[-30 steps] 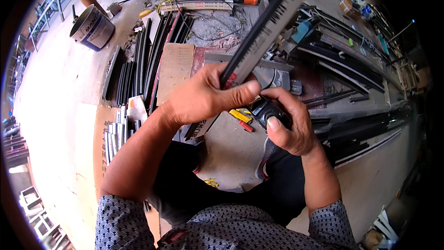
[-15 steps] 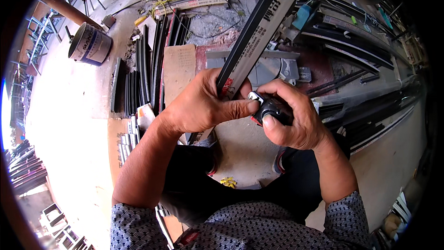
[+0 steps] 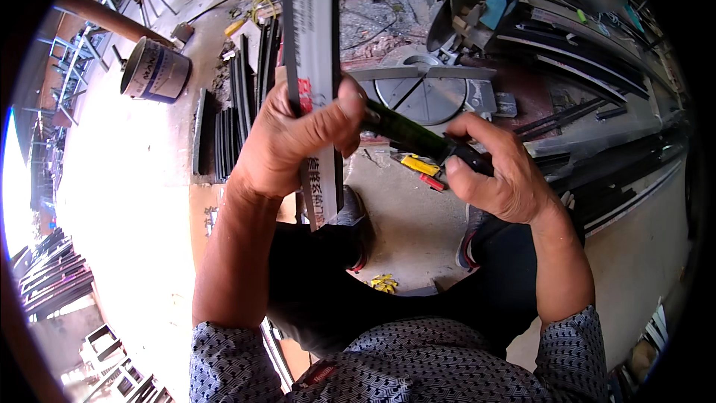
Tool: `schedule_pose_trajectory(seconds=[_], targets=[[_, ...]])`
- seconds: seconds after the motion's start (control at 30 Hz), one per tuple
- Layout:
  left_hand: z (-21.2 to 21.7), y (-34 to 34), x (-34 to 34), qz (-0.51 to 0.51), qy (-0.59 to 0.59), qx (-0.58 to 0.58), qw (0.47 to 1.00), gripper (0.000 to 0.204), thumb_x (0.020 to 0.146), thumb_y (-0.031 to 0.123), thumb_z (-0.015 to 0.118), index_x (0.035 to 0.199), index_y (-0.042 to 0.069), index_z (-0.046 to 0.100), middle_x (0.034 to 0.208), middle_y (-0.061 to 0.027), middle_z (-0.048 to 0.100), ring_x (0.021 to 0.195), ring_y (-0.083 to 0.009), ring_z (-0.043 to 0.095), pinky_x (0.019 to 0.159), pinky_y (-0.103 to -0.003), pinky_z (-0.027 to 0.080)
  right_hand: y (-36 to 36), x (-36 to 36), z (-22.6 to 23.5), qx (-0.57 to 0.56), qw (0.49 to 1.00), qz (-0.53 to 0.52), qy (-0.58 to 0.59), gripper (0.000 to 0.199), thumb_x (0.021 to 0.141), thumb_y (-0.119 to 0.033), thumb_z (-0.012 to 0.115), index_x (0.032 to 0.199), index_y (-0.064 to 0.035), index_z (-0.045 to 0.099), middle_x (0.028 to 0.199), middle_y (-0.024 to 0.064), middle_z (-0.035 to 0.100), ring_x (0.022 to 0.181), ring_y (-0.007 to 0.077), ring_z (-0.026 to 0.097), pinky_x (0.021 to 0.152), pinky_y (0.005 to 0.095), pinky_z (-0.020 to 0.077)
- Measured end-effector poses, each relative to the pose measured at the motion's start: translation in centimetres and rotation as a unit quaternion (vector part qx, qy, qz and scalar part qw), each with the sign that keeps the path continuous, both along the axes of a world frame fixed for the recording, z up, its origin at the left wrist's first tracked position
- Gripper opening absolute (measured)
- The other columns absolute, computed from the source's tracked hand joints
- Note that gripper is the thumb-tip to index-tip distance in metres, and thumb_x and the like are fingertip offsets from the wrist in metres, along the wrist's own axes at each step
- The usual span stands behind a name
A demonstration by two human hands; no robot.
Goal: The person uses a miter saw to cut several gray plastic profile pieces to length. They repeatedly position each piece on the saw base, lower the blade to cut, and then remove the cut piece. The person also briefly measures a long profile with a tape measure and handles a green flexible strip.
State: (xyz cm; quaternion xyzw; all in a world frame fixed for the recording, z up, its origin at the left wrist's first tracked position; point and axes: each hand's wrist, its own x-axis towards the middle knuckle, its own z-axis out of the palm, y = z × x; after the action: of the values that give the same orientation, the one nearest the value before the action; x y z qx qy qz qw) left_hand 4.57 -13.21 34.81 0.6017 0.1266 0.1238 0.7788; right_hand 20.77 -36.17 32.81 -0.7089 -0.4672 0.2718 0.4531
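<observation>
My left hand (image 3: 298,134) is closed round a long white-and-black profile bar (image 3: 317,37) with printed film on its face. The bar stands almost vertical in the view, its lower end above my left shoe. In my right hand (image 3: 500,172), thumb and fingers grip the black case of a tape measure (image 3: 470,158). A dark, greenish strip, apparently its blade (image 3: 406,133), stretches from the case to my left hand beside the bar. My left fingers hide the strip's far end.
A mitre saw (image 3: 424,93) stands on the floor ahead. A yellow tool (image 3: 420,164) and a red piece (image 3: 432,182) lie near my feet. Dark profiles (image 3: 242,104) are stacked at left, with more (image 3: 582,60) at right. A bucket (image 3: 156,71) stands far left.
The bar has swung left to nearly vertical with my left hand. My right hand has moved right, away from the left, and the strip now spans the gap between them.
</observation>
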Motion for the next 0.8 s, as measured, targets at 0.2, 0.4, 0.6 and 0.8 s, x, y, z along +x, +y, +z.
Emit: schedule_pose_trajectory(seconds=[0.2,0.4,0.6,0.8], targets=[[0.1,2.9,-1.0,0.073,-0.086,-0.069,0.991,0.026,0.101,0.028,0.067,0.102,0.002,0.065,0.075,-0.0039,0.059,0.068,-0.014,0.054,0.065,-0.029,0.043,0.0,-0.4,-2.5,-0.024,0.998,-0.013,-0.047,0.022,0.092,-0.009,0.057,0.111,0.0011,0.06,0.089,0.0209,0.064,0.08,0.0349,0.064,0.075,0.0398,0.0502],[-0.3,5.3,-1.5,0.209,-0.11,-0.165,0.958,0.021,0.098,0.024,0.067,0.091,0.005,0.062,0.082,-0.0036,0.06,0.07,-0.0146,0.056,0.07,-0.031,0.048,0.3,-0.7,-3.7,-0.113,0.993,-0.017,-0.014,0.021,0.099,-0.017,0.061,0.108,0.0022,0.062,0.089,0.0229,0.064,0.081,0.0353,0.064,0.076,0.04,0.0497],[-1.0,5.5,-0.9,0.227,-0.103,-0.124,0.961,0.04,0.105,0.046,0.055,0.099,0.007,0.06,0.081,-0.0022,0.054,0.071,-0.0161,0.052,0.068,-0.031,0.045,1.2,-2.5,-4.4,-0.129,0.986,-0.051,0.092,0.021,0.101,-0.02,0.061,0.099,0.0006,0.065,0.072,0.007,0.061,0.067,0.011,0.055,0.063,0.0325,0.0469],[-2.9,4.6,0.2,0.151,-0.048,0.028,0.987,0.067,0.104,0.072,0.036,0.103,0.008,0.056,0.083,0.0,0.043,0.07,-0.0122,0.043,0.064,-0.028,0.039,2.1,-3.0,-4.4,-0.109,0.943,-0.079,0.304,0.018,0.107,-0.021,0.057,0.108,-0.0053,0.067,0.084,0.0006,0.066,0.063,0.0064,0.061,0.048,0.0251,0.0538]])
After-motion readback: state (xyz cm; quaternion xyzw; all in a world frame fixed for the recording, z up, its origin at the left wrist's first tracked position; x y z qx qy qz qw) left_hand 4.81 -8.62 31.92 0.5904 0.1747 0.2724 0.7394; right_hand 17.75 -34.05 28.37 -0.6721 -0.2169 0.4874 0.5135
